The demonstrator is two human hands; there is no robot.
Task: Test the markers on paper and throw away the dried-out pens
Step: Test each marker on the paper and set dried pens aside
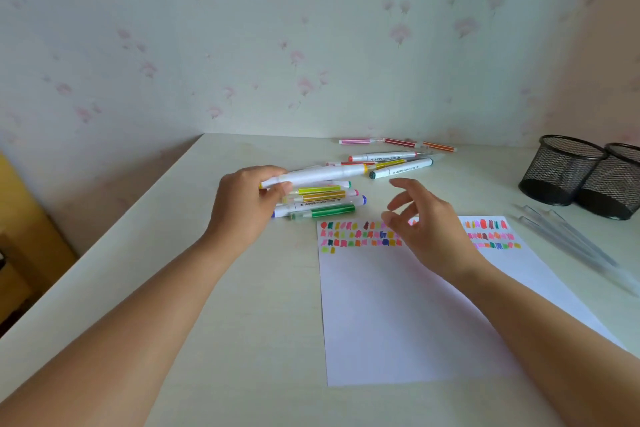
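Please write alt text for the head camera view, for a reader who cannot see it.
The left hand holds a white marker above a pile of markers, while the open right hand hovers over paper with colour swatches. Two black mesh cups stand at right.

A white-barrelled marker [322,176], blurred, is held level in the left hand [247,204]. More markers [322,204] are piled just beside that hand. The paper [398,305], marked with rows of coloured swatches, is spread under the right hand [427,218].
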